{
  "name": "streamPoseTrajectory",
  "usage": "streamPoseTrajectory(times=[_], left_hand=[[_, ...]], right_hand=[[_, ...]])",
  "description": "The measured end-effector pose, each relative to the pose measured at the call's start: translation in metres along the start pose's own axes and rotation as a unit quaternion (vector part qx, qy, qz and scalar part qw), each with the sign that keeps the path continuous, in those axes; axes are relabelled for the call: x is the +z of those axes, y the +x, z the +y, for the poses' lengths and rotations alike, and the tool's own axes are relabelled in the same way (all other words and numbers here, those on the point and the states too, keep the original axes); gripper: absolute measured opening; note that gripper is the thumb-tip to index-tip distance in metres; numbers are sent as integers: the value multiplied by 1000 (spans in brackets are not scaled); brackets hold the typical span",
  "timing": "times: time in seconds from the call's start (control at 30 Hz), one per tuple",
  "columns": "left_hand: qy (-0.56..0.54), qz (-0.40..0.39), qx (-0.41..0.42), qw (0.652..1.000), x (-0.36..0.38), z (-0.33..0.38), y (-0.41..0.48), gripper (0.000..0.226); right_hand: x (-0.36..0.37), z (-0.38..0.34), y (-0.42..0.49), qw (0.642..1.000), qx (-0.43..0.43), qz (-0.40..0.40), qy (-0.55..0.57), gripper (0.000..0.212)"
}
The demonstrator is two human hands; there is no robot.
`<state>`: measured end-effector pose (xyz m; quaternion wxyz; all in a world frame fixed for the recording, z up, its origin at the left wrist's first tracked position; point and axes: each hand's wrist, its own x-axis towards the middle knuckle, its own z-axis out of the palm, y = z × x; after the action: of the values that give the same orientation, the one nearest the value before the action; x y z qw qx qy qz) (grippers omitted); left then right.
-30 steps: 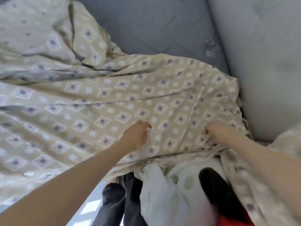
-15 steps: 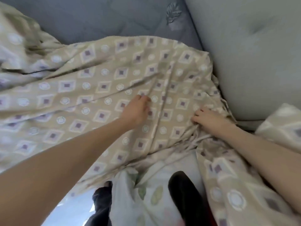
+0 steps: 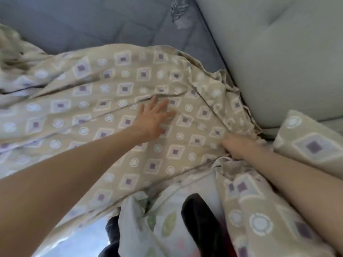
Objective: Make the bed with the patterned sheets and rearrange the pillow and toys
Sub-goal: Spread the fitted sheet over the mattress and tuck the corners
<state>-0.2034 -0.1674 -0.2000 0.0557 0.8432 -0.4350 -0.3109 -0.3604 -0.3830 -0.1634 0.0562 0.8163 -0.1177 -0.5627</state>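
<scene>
**Sheet corner bunched at the bed's edge: where the spread could slip**

The patterned sheet [image 3: 111, 101] lies over the bed from 9 o'clock through the centre, creased and short of the far side. Bare grey mattress [image 3: 92, 21] shows from 10 to 12 o'clock. The sheet's gathered edge piles up against the pale padded panel [image 3: 278, 52] at 2 o'clock.

The left hand [image 3: 154, 117] rests near the centre with its fingers spread and flat on the cloth, pressing but holding nothing. The right hand [image 3: 236, 148], at 4 o'clock, is buried in the ruffled corner. Its fingers look curled round a fold, though the cloth hides them too well to be sure how much they hold.

The main risk is uneven tension. If the right hand pulls the corner toward 4 o'clock while the flat palm pins the middle, the ridge running past the left fingertips may deepen rather than smooth out. If the palm lifts first, the whole sheet may slide off the far edge and bare more mattress.

A thin pinch on a gathered hem could also slip free in mid-pull. The pillow [image 3: 311, 145] at 3 o'clock lies just beside the corner and may get dragged or trap the hem under it.
</scene>
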Motion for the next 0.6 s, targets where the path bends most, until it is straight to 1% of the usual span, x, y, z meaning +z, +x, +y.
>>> streamPoseTrajectory(times=[0.13,0.23,0.27,0.3,0.33,0.37,0.4,0.43,0.5,0.6], left_hand=[[6,3,17,1000,-1,3,9,69],[-10,15,30,999,-3,9,17,58],[-11,17,33,999,-4,11,20,56],[-11,18,34,999,-4,12,24,55],[-12,18,32,999,-5,14,28,55],[-13,14,29,999,-5,16,31,55],[-12,7,28,1000,-5,18,34,55],[-7,-2,29,1000,-4,20,37,56],[3,-11,26,1000,-1,22,37,55],[16,23,25,999,-1,16,34,50]], right_hand=[[7,6,7,999,-18,-22,-14,30],[11,13,16,999,-27,-36,15,17],[12,16,19,998,-23,-49,32,17],[15,18,23,996,-17,-69,51,23],[18,19,27,993,-14,-91,76,34],[20,20,31,989,-8,-114,99,52],[23,20,33,984,-1,-132,120,64],[26,20,37,980,3,-144,137,69],[31,18,43,981,10,-138,137,65],[30,16,40,991,37,-100,76,53]])
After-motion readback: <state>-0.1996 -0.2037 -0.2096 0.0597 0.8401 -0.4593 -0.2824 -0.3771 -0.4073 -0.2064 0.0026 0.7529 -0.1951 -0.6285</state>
